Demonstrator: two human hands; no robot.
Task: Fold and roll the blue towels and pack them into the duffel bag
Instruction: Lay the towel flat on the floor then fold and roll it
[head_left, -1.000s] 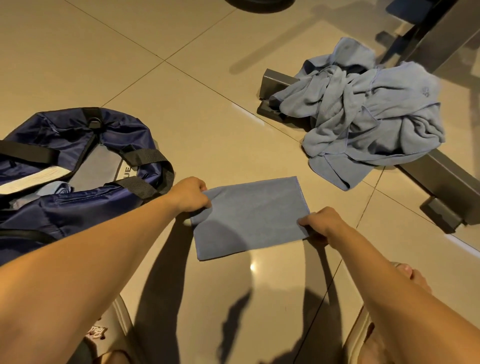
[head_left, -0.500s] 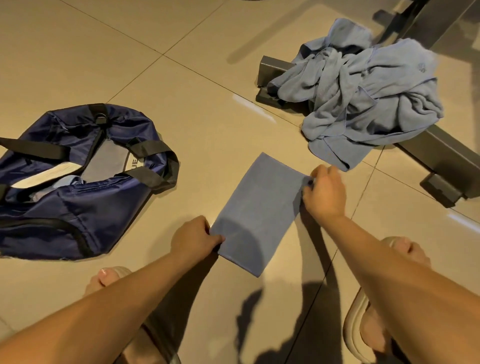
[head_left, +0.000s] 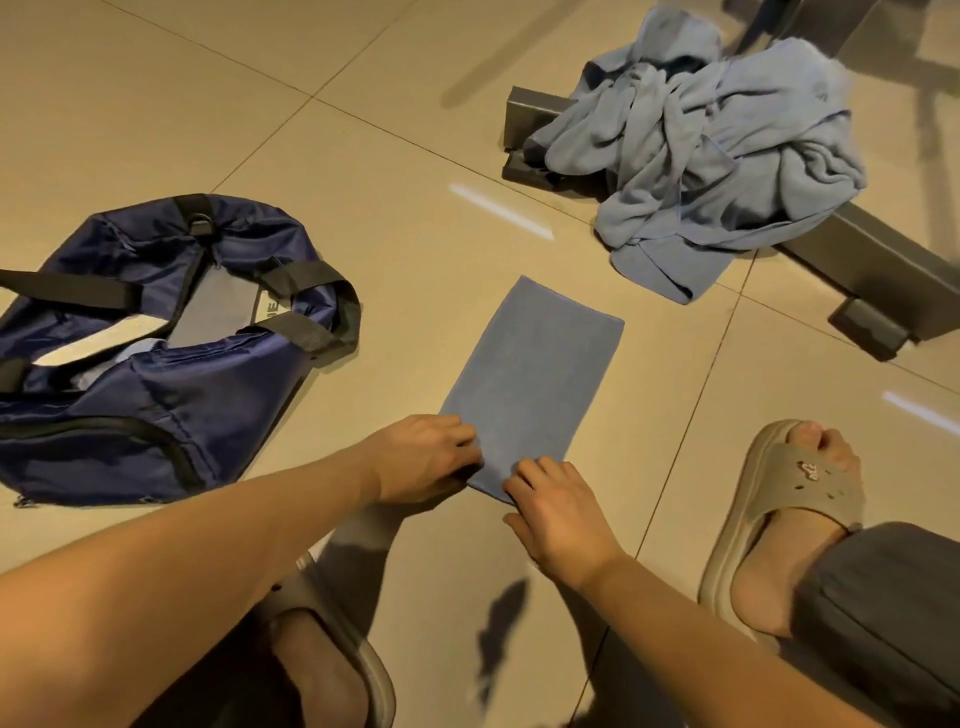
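Now turned lengthwise, the folded towel (head_left: 535, 374) stretches away from both hands on the floor. The left hand (head_left: 426, 457) and right hand (head_left: 561, 514) seemingly pinch its near edge. An uneven start would skew the roll.

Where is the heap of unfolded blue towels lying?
In the head view, the towel heap lies upper right, draped over a grey metal frame, beyond the folded towel.

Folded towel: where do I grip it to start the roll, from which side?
Take the folded towel by its near short edge, where the left hand and right hand hold it, coming from the person's side. It lies flat, a long strip pointing away, so rolling outward looks easiest.
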